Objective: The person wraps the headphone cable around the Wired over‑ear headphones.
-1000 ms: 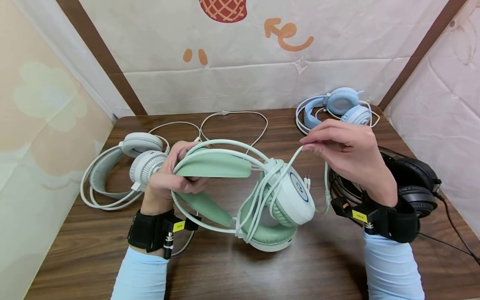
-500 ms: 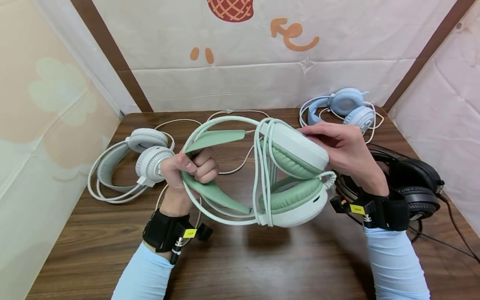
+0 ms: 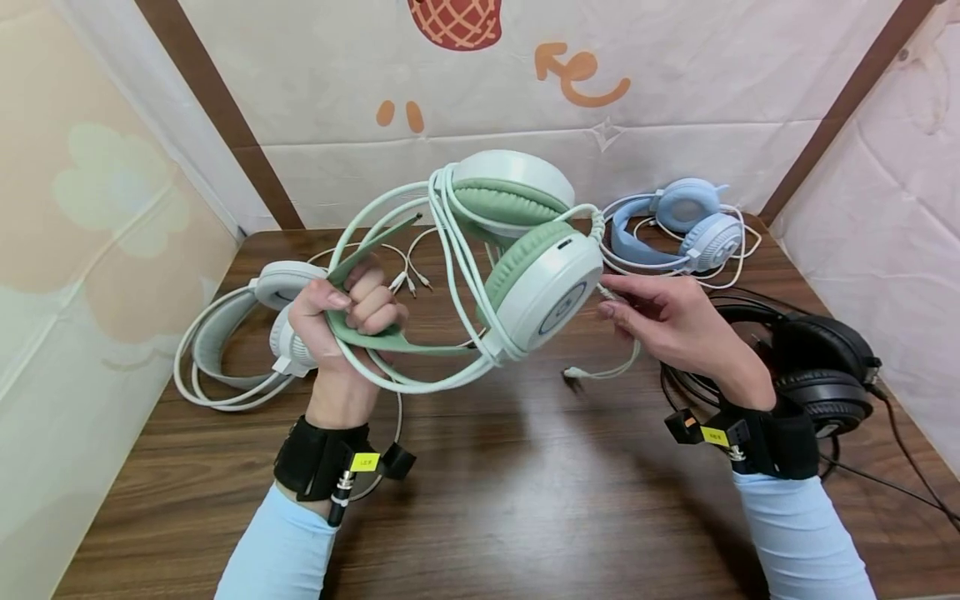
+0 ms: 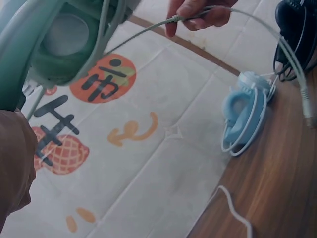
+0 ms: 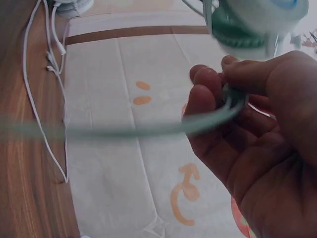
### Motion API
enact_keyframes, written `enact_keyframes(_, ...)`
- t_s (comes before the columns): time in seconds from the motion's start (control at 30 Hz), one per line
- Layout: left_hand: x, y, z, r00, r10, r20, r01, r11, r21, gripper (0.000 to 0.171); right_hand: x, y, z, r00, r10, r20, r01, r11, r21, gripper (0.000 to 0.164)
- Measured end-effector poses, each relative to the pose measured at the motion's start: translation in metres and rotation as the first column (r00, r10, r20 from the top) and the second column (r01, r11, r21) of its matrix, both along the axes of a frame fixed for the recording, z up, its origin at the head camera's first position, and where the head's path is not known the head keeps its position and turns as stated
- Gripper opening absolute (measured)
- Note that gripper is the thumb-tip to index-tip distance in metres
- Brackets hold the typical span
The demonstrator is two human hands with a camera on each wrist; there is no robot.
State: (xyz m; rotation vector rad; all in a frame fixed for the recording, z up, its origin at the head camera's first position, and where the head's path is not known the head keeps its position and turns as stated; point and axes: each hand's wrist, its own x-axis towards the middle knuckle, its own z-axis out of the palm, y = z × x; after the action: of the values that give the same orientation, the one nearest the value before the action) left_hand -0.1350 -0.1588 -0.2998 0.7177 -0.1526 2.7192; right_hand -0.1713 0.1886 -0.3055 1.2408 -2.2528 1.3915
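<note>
My left hand (image 3: pixel 348 312) grips the headband of a pair of white-and-green headphones (image 3: pixel 547 296), lifted above the table and tilted with the ear cups up to the right. Several turns of pale green cable (image 3: pixel 459 250) are wound around the headphones beside the cups. My right hand (image 3: pixel 671 325) pinches the cable's loose stretch close to the lower ear cup, and its plug end (image 3: pixel 592 372) hangs below the fingers. The left wrist view shows that cable (image 4: pixel 143 32) running from the headphones to the right hand. In the right wrist view the dangling cable (image 5: pixel 124 131) is blurred.
Grey-white headphones (image 3: pixel 217 333) lie at the left, with their cable and plugs (image 3: pixel 402 279) behind my left hand. Light blue headphones (image 3: pixel 690 208) lie at the back right corner. Black headphones (image 3: pixel 825 367) with a black cable lie by my right wrist. Fabric walls surround the wooden table (image 3: pixel 525 500).
The headphones have turned in my left hand, and their ear cups have swung upward. My right hand has come down slightly from its earlier place, and the cable's plug end now hangs below it.
</note>
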Motion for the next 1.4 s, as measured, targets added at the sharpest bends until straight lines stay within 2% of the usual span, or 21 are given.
enact_keyframes(0.13, -0.003, -0.001, 0.003, 0.997, 0.05, 0.052, -0.049, 0.999, -0.016, 0.033, 0.005, -0.006, -0.002, 0.999, -0.039, -0.038, 0.042, 0.996, 0.073, 0.04)
enact_keyframes(0.43, -0.007, -0.001, 0.002, 0.989, 0.066, 0.13, -0.07, 0.997, 0.028, 0.033, 0.018, -0.026, -0.004, 0.997, -0.079, -0.025, 0.082, 0.986, 0.146, 0.042)
enact_keyframes(0.63, -0.011, 0.003, -0.003, 0.976, 0.105, 0.193, -0.107, 0.994, 0.002, 0.036, 0.025, -0.045, -0.008, 0.997, -0.022, -0.075, 0.036, 0.982, 0.188, 0.022)
enact_keyframes(0.73, -0.013, 0.004, -0.005, 0.972, 0.113, 0.208, -0.112, 0.994, -0.012, 0.035, 0.03, -0.055, -0.008, 0.998, 0.013, -0.069, 0.003, 0.975, 0.222, 0.013)
enact_keyframes(0.9, -0.015, 0.004, -0.007, 0.962, 0.153, 0.227, -0.145, 0.988, -0.051, 0.036, 0.036, -0.059, -0.007, 0.998, -0.019, -0.058, 0.034, 0.964, 0.263, 0.013)
enact_keyframes(1.17, -0.019, -0.004, -0.01, 0.951, 0.202, 0.233, -0.189, 0.979, -0.074, 0.038, 0.041, -0.053, -0.007, 0.99, -0.036, -0.135, 0.063, 0.977, 0.204, 0.029)
enact_keyframes(1.4, -0.02, -0.009, -0.012, 0.938, 0.221, 0.266, -0.207, 0.975, -0.08, 0.038, 0.045, -0.049, -0.007, 0.982, -0.028, -0.188, 0.061, 0.983, 0.172, 0.033)
